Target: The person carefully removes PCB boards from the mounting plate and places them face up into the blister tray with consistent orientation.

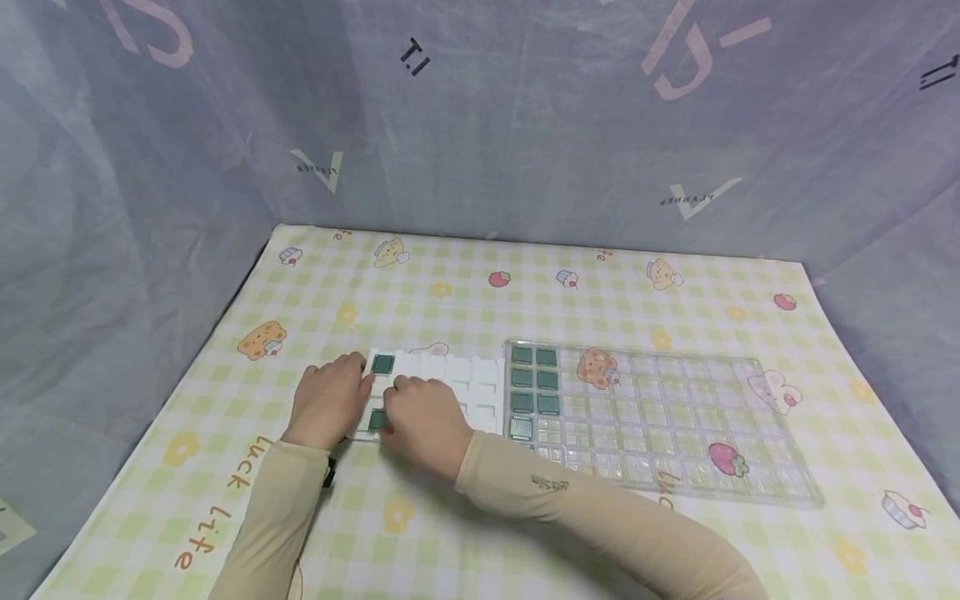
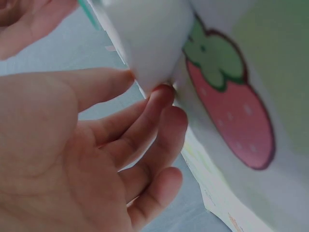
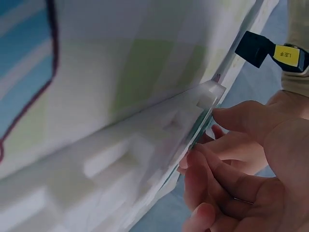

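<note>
My left hand (image 1: 330, 402) grips the left edge of a white molded tray (image 1: 431, 365), thumb and fingertips pinching its rim in the left wrist view. Over the tray's left part, my right hand (image 1: 427, 421) is bent, its thumb by a green square circuit chip (image 1: 377, 420) in the near left pocket. In the right wrist view, thumb and forefinger pinch a thin green chip edge (image 3: 199, 128) at the tray surface. Another green chip (image 1: 382, 364) lies in the far left pocket. My right hand hides the pockets beneath it.
A long clear compartment tray (image 1: 795, 502) lies right of the white tray, with several green chips (image 1: 522, 379) in its two leftmost columns. My right forearm covers part of its near edge. Grey curtains (image 1: 465, 150) hang behind the checkered tablecloth (image 1: 420, 533).
</note>
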A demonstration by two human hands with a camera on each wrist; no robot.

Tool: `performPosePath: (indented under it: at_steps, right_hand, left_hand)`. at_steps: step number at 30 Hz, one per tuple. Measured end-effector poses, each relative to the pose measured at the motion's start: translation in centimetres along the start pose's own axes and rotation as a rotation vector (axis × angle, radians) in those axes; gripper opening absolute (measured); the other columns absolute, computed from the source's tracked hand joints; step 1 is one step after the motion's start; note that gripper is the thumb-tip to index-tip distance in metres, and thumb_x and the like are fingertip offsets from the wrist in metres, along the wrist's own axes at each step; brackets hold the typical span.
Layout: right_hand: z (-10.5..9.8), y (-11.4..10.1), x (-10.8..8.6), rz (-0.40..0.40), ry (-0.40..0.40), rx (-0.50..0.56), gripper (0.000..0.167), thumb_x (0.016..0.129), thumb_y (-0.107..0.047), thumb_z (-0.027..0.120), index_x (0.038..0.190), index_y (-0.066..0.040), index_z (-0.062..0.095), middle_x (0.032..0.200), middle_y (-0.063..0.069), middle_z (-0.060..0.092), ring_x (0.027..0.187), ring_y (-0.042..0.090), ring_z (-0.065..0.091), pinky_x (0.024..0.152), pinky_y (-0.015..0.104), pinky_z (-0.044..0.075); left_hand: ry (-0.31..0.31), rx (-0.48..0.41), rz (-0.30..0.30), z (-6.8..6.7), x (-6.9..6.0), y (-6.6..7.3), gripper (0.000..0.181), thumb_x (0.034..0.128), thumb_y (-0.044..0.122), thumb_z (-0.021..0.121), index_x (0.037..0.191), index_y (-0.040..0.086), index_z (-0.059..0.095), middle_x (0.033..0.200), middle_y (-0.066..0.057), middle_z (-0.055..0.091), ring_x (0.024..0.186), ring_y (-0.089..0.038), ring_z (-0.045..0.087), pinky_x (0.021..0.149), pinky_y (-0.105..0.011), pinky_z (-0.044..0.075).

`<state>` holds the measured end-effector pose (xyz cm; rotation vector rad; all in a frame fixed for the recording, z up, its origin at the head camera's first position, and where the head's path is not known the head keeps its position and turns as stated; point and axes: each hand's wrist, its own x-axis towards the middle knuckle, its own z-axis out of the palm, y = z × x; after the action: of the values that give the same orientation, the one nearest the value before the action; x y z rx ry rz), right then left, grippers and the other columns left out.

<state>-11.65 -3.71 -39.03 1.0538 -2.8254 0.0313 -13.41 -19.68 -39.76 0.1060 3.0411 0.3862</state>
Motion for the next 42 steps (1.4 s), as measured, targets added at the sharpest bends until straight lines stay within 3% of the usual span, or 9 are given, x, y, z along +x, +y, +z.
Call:
performPosePath:
  at_steps: [7,18,28,37,42]
  right_hand:
    - [-0.6,0.8,-1.0,0.016,-0.006,0.006,0.023,0.086,-0.039,0.077,0.083,-0.017,0.071,0.078,-0.006,0.064,0.064,0.008,0.059,0.052,0.021,0.045]
    - [-1.4,2.6,-3.4,0.028,0.063,0.034,0.019,0.082,-0.035,0.08,0.079,-0.018,0.071,0.073,-0.006,0.061,0.063,0.009,0.059,0.053,0.022,0.044]
    - [-2.2,4.4,-5.7,0.025,0.122,0.049,0.021,0.08,-0.033,0.083,0.09,-0.015,0.078,0.082,-0.004,0.069,0.07,0.01,0.065,0.058,0.023,0.05]
    - [-2.5,6.3,-7.7,0.079,0.092,0.091,0.021,0.082,-0.031,0.082,0.094,-0.014,0.077,0.084,-0.004,0.069,0.07,0.01,0.064,0.059,0.024,0.05]
    - [-2.4,7.2,-8.7,0.093,0.126,0.122,0.021,0.079,-0.029,0.083,0.091,-0.013,0.077,0.08,-0.004,0.067,0.067,0.011,0.06,0.06,0.025,0.049]
  left_hand:
    - [-0.009,0.012,-0.003,-0.1,0.1,0.1,0.035,0.1053,0.023,0.054,0.125,-0.005,0.061,0.112,-0.022,0.071,0.103,-0.04,0.068,0.089,-0.055,0.045]
    - [-0.011,0.017,-0.01,0.0,0.2,0.0,0.035,0.1055,0.023,0.053,0.126,-0.006,0.061,0.114,-0.023,0.07,0.104,-0.041,0.068,0.089,-0.054,0.046]
    - [-0.019,0.009,-0.019,0.0,0.2,0.1,0.037,0.1055,0.023,0.053,0.127,-0.006,0.061,0.115,-0.023,0.07,0.105,-0.041,0.067,0.089,-0.054,0.045]
    - [-0.019,0.01,-0.02,0.2,0.1,0.1,0.037,0.1055,0.023,0.054,0.128,-0.005,0.061,0.115,-0.023,0.07,0.104,-0.041,0.067,0.09,-0.054,0.045]
    - [-0.014,0.008,-0.019,0.2,0.1,0.1,0.036,0.1054,0.023,0.054,0.127,-0.005,0.061,0.113,-0.022,0.071,0.103,-0.04,0.068,0.089,-0.054,0.045]
